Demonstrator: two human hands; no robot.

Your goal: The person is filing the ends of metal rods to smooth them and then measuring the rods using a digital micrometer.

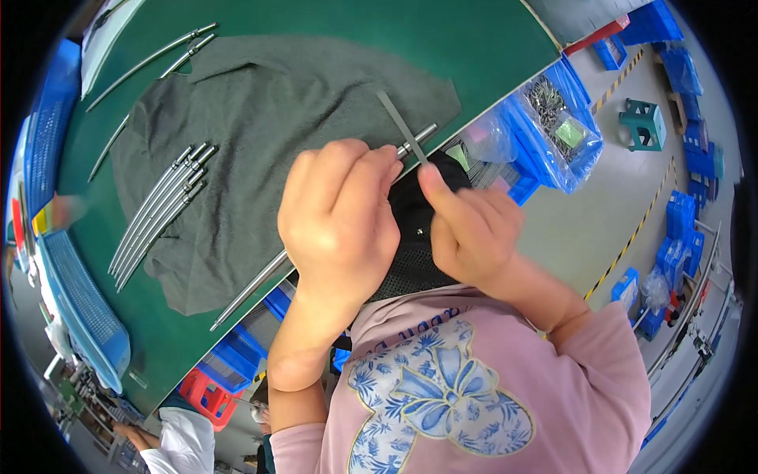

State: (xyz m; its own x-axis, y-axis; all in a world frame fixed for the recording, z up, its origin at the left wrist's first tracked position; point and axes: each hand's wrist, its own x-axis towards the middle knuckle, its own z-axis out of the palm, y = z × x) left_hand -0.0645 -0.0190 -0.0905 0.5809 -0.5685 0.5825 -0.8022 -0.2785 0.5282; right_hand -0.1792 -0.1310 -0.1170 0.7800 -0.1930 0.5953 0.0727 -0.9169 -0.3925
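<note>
My left hand (339, 217) is closed around a long thin metal rod (251, 290), which lies slantwise along the table's near edge. The rod's stepped end sticks out beyond my fingers on the right. Across that end lies a narrow, flat grey strip (400, 120), perhaps a file. Its lower end is pinched in my right hand (474, 229), with the thumb pressed along it. Under the rod a dark grey cloth (268, 103) is spread out in folds. Several similar metal rods (162, 209) rest side by side on the cloth's left part.
More thin rods (150, 63) lie at the far left of the green table (355, 24). Blue baskets (83, 308) line its left side. At right, a plastic-lined blue bin (580, 150) holds small metal parts. A green stool (643, 124) stands on the floor; another person (185, 438) is at lower left.
</note>
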